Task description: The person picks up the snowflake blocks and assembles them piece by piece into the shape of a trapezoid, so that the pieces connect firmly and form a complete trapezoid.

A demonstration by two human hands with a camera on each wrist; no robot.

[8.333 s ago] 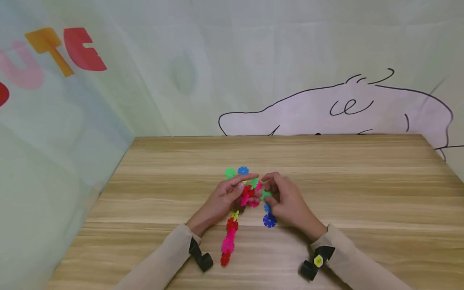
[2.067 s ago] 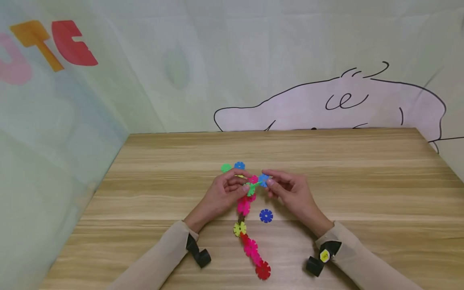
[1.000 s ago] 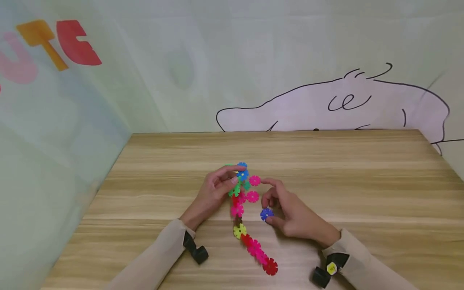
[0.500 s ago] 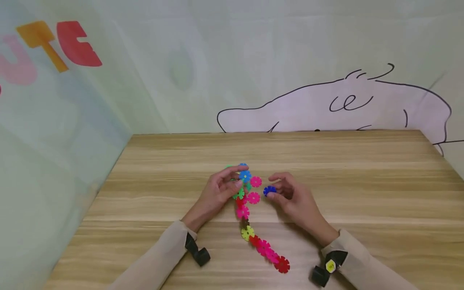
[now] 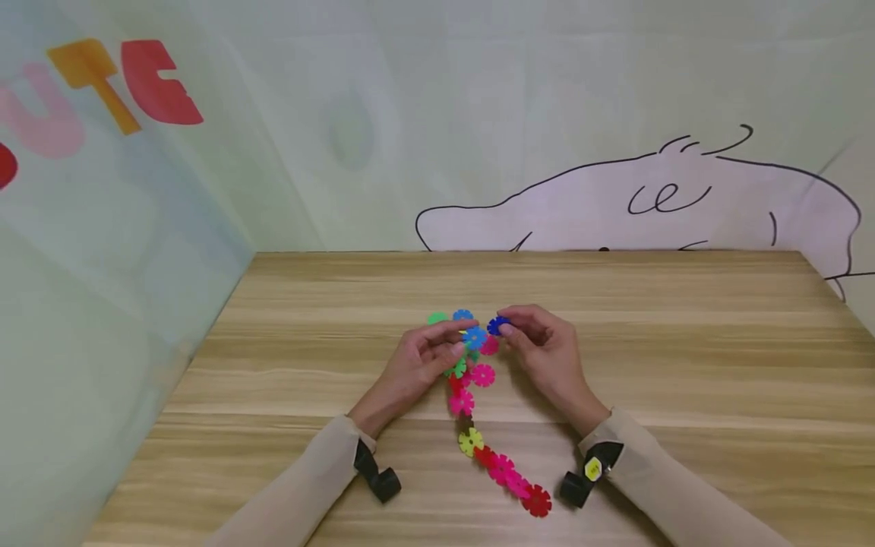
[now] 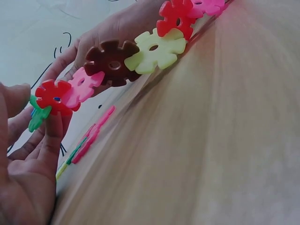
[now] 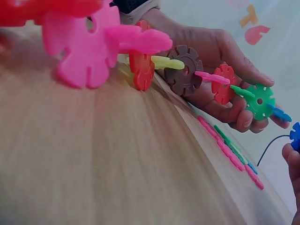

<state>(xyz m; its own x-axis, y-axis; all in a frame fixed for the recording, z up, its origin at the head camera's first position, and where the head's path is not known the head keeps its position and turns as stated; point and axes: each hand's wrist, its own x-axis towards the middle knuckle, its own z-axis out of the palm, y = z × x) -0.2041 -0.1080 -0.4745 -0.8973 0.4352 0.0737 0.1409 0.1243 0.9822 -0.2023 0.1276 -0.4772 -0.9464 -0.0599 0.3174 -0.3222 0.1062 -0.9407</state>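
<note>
The left hand (image 5: 409, 371) grips a chain (image 5: 484, 456) slanting toward the bench's (image 5: 307, 319) near edge; the right hand (image 5: 548, 355) pinches a dark-blue disc (image 5: 497, 327) just beside its light-blue end (image 5: 473, 339).

Place: kinda a draped-off play or filming corner, can't tell if home or studio
Backdrop (image 5: 273, 121): pale creased fabric, back and left side
Letters (image 5: 89, 64): chunky pink U, orange T, red E, very kids' room
Desk (image 5: 683, 342): plain wood-grain top, fabric right behind it
Doodle (image 5: 738, 205): big cartoon figure, black outline
Discs (image 5: 538, 501): bright plastic toy pieces
</note>
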